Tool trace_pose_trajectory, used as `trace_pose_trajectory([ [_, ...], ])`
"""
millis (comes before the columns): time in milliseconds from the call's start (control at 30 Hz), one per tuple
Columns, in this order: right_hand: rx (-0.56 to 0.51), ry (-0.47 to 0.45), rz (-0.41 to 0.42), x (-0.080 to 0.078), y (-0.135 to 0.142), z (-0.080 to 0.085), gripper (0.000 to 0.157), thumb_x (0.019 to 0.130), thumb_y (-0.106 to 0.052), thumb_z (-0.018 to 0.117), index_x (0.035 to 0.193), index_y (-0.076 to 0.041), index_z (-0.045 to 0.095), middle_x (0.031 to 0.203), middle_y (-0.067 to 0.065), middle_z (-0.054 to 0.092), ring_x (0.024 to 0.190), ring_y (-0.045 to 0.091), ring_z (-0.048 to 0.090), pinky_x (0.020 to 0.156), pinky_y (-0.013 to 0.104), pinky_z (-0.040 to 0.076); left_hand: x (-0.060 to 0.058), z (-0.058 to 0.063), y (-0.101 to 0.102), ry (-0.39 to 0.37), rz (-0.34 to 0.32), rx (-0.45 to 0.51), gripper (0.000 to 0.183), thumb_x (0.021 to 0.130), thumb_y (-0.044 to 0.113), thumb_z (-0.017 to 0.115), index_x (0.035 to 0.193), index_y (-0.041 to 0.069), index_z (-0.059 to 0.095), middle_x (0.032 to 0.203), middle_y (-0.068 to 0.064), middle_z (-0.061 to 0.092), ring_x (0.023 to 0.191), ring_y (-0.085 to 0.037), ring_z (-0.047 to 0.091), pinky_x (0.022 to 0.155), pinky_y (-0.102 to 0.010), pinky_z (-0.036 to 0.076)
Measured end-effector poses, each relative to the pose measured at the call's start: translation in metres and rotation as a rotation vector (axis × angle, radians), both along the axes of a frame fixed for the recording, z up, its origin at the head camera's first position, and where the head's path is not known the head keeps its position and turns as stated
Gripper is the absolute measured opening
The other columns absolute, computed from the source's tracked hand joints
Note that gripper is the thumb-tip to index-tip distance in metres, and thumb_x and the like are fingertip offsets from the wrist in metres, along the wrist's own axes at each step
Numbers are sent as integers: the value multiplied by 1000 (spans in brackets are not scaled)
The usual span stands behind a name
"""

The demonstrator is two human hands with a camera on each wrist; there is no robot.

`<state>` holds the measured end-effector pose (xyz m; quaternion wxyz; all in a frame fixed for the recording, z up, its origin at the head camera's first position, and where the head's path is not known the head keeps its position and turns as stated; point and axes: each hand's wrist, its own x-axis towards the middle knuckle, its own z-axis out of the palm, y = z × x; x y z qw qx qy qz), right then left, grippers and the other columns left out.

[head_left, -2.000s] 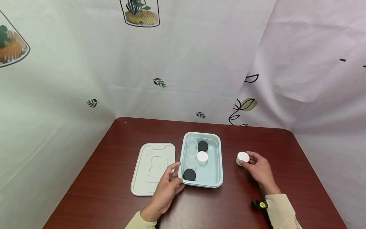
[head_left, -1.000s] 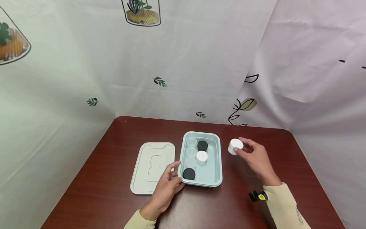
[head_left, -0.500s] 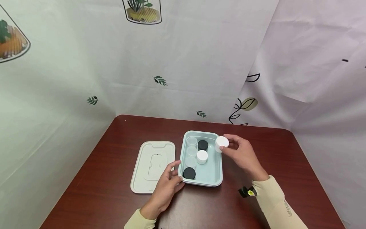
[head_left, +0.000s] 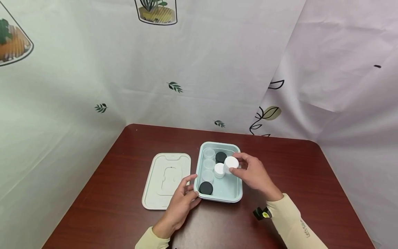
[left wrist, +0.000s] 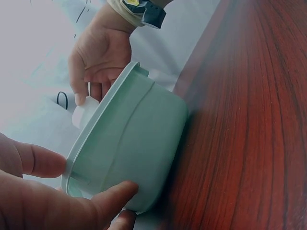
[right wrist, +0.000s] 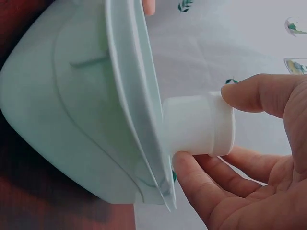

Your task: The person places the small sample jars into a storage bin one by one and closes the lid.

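My right hand (head_left: pixel 253 173) pinches a white lidded jar (head_left: pixel 231 163) between thumb and fingers, above the right half of a pale green plastic bin (head_left: pixel 228 195). The right wrist view shows the jar (right wrist: pixel 192 124) upright relative to the bin, its base by the rim. My left hand (head_left: pixel 180 207) grips the bin's near left corner, with fingertips at the rim and the side wall (left wrist: pixel 129 143). Inside stand another white jar (head_left: pixel 219 170), a black-lidded jar (head_left: pixel 221 157) behind it, a second black-lidded jar (head_left: pixel 206 188) at the near left, and a column of translucent jars (head_left: pixel 208 163).
Left of the bin, a whitish rectangular lid (head_left: pixel 164 181) lies flat on the dark red wooden table (head_left: pixel 102 193). A pale printed cloth (head_left: pixel 199 69) hangs behind the table and along its sides.
My right hand has lifted the white jar off the table on the right and carried it left, over the bin. The left hand has stayed at the bin's corner.
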<state>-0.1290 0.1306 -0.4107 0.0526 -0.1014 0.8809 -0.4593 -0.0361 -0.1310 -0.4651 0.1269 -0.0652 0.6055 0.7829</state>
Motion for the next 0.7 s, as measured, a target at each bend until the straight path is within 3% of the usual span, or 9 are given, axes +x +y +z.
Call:
trace_pose_trajectory([
  [267, 32, 11, 79, 3, -15, -4, 47, 85, -14, 84, 129, -6, 70, 119, 10, 75, 106, 26, 74, 84, 39, 62, 0, -1, -1, 3, 3, -6, 65, 96, 2, 53, 158, 11, 38, 138, -23, 52, 115, -20, 62, 103, -44, 53],
  [700, 229, 78, 155, 9, -38, 1, 37, 79, -17, 88, 112, -7, 73, 94, -2, 73, 89, 14, 67, 77, 31, 54, 0, 0, 0, -4, 3, -5, 65, 95, 2, 53, 158, 11, 38, 138, -23, 52, 115, -21, 63, 101, -42, 54],
])
